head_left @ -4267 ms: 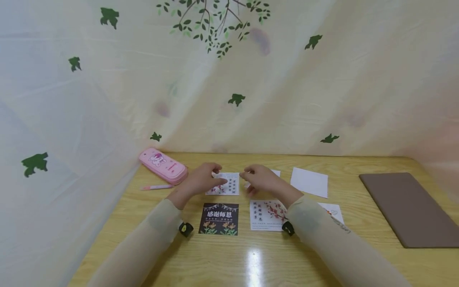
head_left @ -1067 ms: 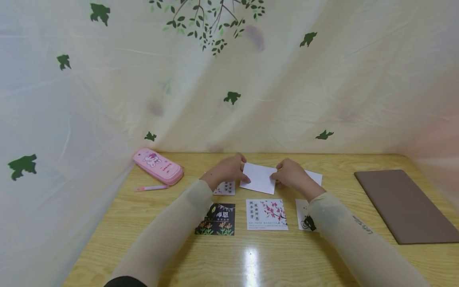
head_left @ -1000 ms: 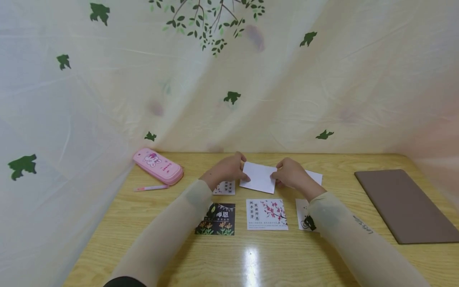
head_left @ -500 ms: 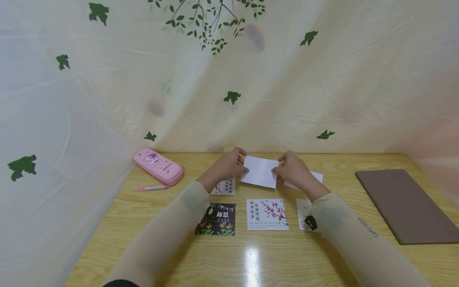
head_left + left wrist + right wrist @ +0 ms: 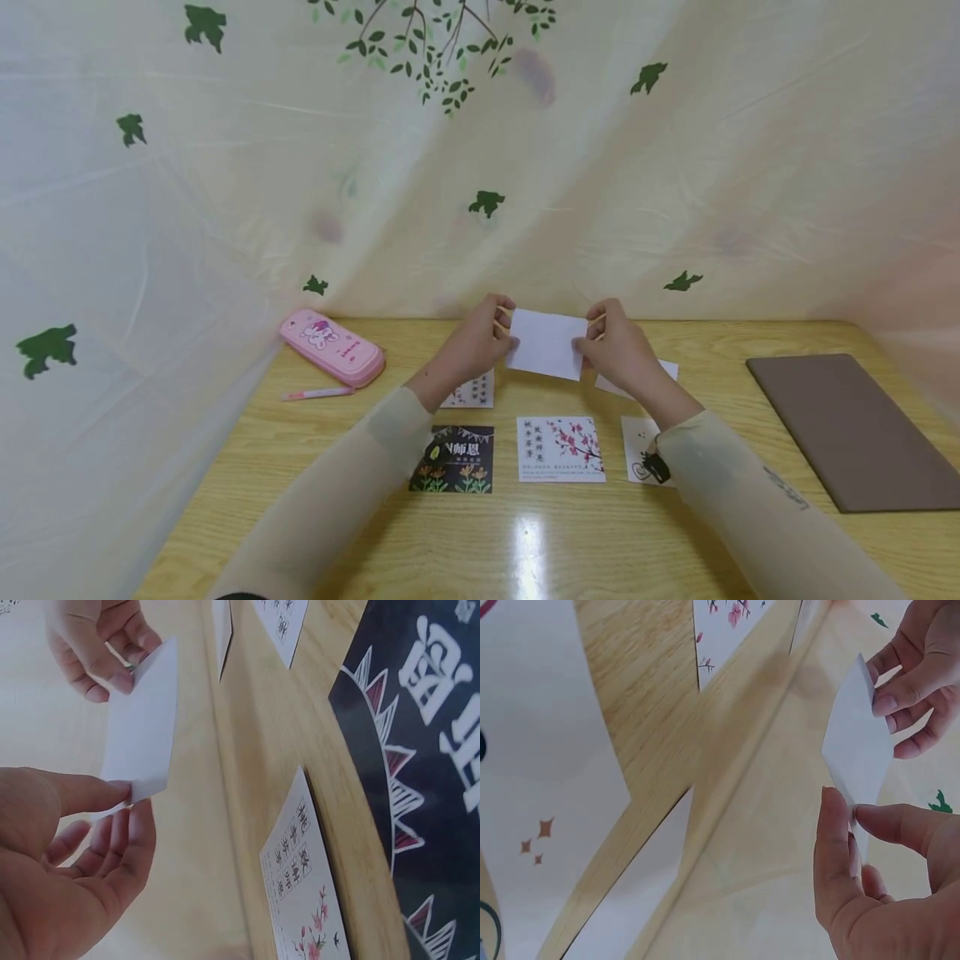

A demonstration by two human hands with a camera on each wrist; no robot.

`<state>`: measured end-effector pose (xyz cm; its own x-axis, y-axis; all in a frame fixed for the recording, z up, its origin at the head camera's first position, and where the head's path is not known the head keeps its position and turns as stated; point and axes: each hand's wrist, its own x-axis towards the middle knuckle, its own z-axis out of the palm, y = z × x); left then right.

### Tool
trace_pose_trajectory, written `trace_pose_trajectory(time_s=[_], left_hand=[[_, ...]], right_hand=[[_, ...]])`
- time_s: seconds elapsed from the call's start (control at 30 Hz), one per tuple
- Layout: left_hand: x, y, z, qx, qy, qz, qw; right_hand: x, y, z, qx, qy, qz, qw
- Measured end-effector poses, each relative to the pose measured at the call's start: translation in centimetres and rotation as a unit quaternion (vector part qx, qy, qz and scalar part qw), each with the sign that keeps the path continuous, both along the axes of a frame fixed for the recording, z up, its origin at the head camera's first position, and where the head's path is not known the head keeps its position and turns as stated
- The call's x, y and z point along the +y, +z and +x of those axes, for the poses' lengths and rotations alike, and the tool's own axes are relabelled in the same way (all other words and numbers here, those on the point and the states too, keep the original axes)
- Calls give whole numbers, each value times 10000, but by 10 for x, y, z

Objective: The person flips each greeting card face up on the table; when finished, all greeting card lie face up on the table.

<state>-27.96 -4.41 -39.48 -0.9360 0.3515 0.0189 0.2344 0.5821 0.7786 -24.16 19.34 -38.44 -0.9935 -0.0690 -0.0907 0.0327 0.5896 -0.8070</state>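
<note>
A card point(image 5: 547, 344) with its blank white side facing me is raised above the back of the table. My left hand point(image 5: 478, 337) pinches its left edge between thumb and fingers. At the opposite edge, my right hand point(image 5: 617, 343) pinches it the same way. Both wrist views show thumbs on the white face and fingers behind; the card's far side is hidden in the head view. Below it lies a white card with pink blossoms point(image 5: 561, 450). A black card with orange flowers point(image 5: 453, 462) lies under my left forearm, partly covered.
Another blossom card point(image 5: 472, 390) lies behind my left wrist. A blank white card point(image 5: 615, 385) and a printed card point(image 5: 637, 446) are partly hidden by my right arm. A pink pencil case point(image 5: 332, 346) and a pen point(image 5: 318, 393) lie left; a brown board point(image 5: 851, 429) lies right.
About four seconds ago the hands were apart over the back row. Since then both have taken the white card by its edges, and over the last second they have lifted it upward, away from the table.
</note>
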Motion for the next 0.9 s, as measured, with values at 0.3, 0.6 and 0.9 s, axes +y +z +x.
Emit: trace_pose_trajectory(time_s=[0.3,0.6,0.9], left_hand=[[1,-1,5,353,158,571,9976],[-5,3,13,435,-91,574,9974],[-12,3,16,549,-484,668,9951]], right_hand=[[1,0,6,677,-81,-26,9977],[5,-2,12,848,-80,-1,9964],[11,-1,16,781,-15,-357,9963]])
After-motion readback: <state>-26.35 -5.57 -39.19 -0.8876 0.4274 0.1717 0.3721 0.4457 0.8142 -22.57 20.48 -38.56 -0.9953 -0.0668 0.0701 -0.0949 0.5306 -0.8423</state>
